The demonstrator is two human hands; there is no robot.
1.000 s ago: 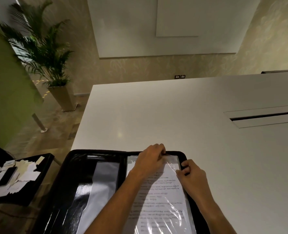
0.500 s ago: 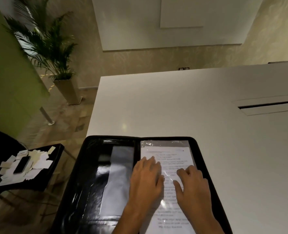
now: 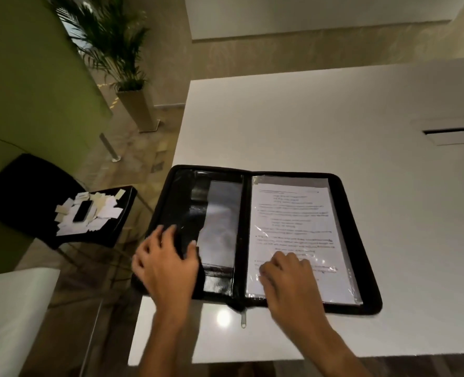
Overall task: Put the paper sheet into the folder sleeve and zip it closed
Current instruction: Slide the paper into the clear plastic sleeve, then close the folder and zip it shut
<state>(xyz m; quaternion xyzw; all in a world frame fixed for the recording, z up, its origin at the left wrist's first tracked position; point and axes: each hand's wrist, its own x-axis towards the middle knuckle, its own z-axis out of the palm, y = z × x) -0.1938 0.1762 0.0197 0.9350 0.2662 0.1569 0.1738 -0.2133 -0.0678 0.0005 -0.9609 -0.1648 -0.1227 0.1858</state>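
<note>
A black zip folder (image 3: 361,221) lies open near the front left corner of the white table (image 3: 320,110). Its right half holds a clear plastic sleeve (image 3: 290,182) with the printed paper sheet (image 3: 293,213) inside it. My right hand (image 3: 288,276) rests flat on the lower part of that sleeve, fingers apart. My left hand (image 3: 168,259) lies on the folder's left half at its outer edge, fingers spread over the black cover; whether it grips the edge I cannot tell. A metal zip pull (image 3: 243,318) hangs out at the bottom of the spine.
The folder's left half overhangs the table's left edge. A black chair (image 3: 21,186) at the left carries paper scraps (image 3: 106,210) and a phone (image 3: 82,210). A potted palm (image 3: 122,50) stands behind. A cable slot (image 3: 453,131) is at the table's right.
My left hand moved off the sleeve to the folder's left cover. The right hand slid down the sheet toward me. The view dropped, so the whole folder and its zip pull show.
</note>
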